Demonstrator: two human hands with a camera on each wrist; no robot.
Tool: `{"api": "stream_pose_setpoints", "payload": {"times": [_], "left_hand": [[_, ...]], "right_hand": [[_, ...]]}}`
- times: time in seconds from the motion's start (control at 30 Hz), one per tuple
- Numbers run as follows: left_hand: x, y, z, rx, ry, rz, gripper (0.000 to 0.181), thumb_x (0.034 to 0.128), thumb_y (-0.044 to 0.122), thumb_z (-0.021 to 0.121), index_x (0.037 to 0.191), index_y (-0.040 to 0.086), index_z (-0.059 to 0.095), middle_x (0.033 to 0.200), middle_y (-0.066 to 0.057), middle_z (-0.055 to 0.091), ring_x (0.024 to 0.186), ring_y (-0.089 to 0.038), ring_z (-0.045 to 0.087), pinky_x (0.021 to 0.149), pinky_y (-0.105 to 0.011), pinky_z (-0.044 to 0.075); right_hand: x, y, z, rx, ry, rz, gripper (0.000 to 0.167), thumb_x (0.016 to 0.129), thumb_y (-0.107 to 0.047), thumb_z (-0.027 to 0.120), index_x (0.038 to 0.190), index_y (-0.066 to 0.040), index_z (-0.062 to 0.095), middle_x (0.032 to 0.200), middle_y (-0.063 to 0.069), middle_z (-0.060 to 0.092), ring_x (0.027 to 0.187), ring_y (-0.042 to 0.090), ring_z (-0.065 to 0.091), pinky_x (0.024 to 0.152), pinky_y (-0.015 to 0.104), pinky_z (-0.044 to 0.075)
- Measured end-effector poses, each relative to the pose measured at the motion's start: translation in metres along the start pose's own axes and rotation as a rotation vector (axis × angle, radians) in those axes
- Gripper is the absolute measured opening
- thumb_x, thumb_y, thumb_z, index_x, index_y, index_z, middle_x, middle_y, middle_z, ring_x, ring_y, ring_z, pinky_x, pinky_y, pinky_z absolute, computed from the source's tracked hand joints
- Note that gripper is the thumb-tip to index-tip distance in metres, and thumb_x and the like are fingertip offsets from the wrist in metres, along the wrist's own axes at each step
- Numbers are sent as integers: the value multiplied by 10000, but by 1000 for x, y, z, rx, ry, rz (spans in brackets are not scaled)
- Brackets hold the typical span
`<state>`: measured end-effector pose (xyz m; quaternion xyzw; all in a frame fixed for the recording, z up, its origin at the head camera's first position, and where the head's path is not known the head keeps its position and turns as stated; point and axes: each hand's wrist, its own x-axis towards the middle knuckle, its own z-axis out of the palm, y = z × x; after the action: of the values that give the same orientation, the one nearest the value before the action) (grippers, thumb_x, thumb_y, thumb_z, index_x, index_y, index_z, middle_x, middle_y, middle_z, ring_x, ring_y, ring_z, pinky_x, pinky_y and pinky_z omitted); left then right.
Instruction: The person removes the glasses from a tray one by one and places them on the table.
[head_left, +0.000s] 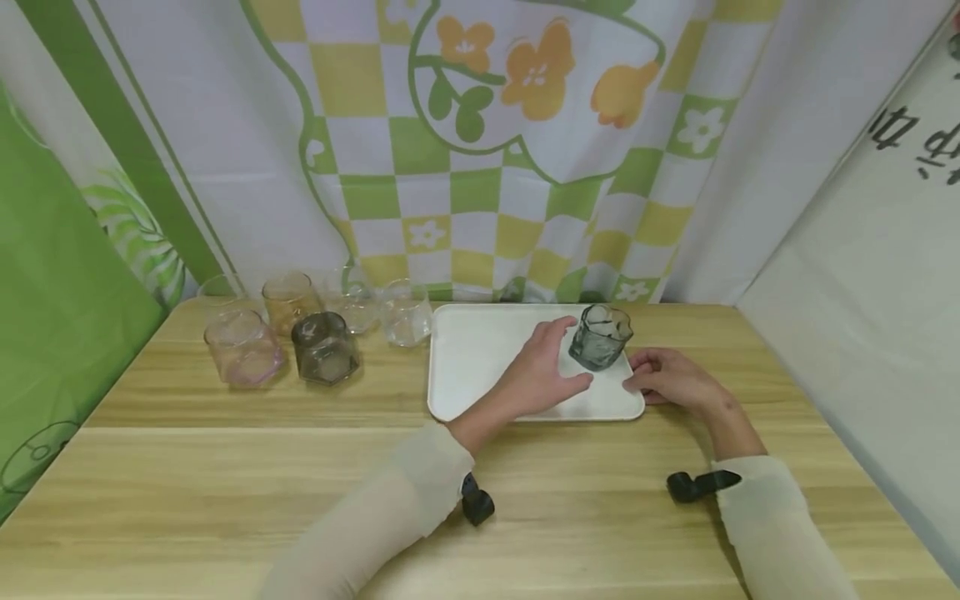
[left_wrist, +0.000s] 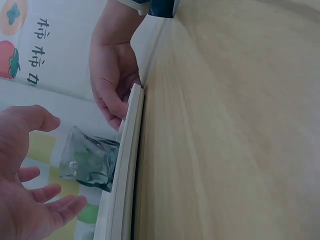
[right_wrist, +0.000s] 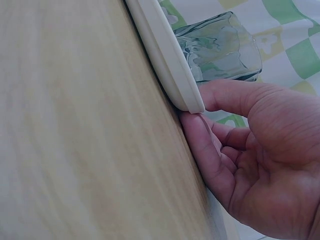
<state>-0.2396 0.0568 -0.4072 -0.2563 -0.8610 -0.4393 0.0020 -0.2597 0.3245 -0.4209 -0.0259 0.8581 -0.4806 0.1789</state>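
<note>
A blue-grey glass cup (head_left: 602,337) with a wavy rim stands upright at the right end of a white tray (head_left: 480,358). Just left of that cup, my left hand (head_left: 542,371) is spread, thumb and fingers apart; in the left wrist view a gap shows between this hand (left_wrist: 30,175) and the cup (left_wrist: 90,159). My right hand (head_left: 675,379) pinches the tray's right edge. The right wrist view has the thumb over the rim and a finger under it, the hand (right_wrist: 265,150) lying beside the tray corner (right_wrist: 187,97).
Left of the tray stand several more glasses: a pinkish one (head_left: 243,350), a dark grey one (head_left: 326,350), an amber one (head_left: 291,302) and clear ones (head_left: 406,312). A patterned curtain (head_left: 480,192) hangs behind the wooden table (head_left: 300,492). A white wall panel (head_left: 870,275) borders the right side.
</note>
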Motion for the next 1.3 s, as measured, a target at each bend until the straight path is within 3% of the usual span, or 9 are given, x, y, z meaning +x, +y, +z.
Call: {"api": "stream_pose_setpoints", "payload": {"times": [0.23,0.57,0.83,1.07,1.3], "left_hand": [[16,4,17,-6,20,-28,863,922,287,757,1619,128,274,1569,-138,361,1385,-274,447,1072,-379,440],[40,3,30,11,77,-70,932,905,257,788,1629,102,221,1592,-155,323,1362,-289,465,1071,-346,434],[57,-1,39,-79,88,-124,970,889,248,816,1634,92,214,1598,-170,342,1404,-284,432,1117,-349,391],[65,3,50,-10,82,-136,1011,892,311,816,1654,143,172,1639,-122,311,1424,-284,423,1080,-418,444],[69,2,57,78,116,-174,957,894,365,816,1628,135,247,1572,-98,419,1364,-263,491,1046,-388,470]], "right_hand": [[-1,1,1,13,-13,-11,424,955,-93,712,1271,112,518,1021,123,599,872,177,612,738,300,589],[1,-2,2,34,-19,-37,398,949,-62,706,1247,123,518,1004,121,604,852,163,619,730,293,592],[1,-2,3,36,-18,-26,390,948,-58,702,1239,121,514,1012,131,600,860,175,622,738,302,594],[-2,-1,1,41,-15,-31,409,952,-64,700,1259,125,508,1014,122,592,868,173,615,740,300,592],[-3,0,-1,47,-16,-39,407,945,-53,701,1255,132,512,1003,117,593,859,171,613,738,299,593]]}}
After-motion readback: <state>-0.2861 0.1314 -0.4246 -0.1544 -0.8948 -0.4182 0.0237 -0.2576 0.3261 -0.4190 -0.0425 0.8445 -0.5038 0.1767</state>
